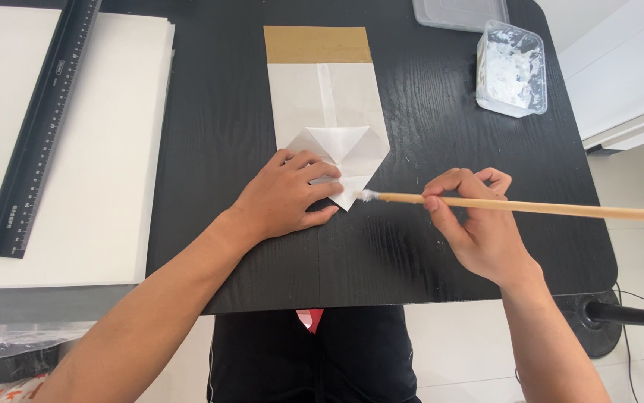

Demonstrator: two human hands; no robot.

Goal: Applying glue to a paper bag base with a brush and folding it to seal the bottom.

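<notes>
While the left hand (286, 195) is pressing flat the folded white paper bag (329, 112), the right hand (478, 224) is pinching a long wooden paste brush (523, 207) — too much glue could be smearing onto the black wooden table (441, 134).

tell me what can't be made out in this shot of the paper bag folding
Head view only:
- Part of the folded white paper bag's bottom flap is hidden under the left hand.
- The clear lid is cut off by the top edge.
- The tub of white paste shows smears; how full it is cannot be told.
- The ruler's marks are too small to read.
- The brush tip's contact with the flap is unclear; the right hand grips it.
</notes>
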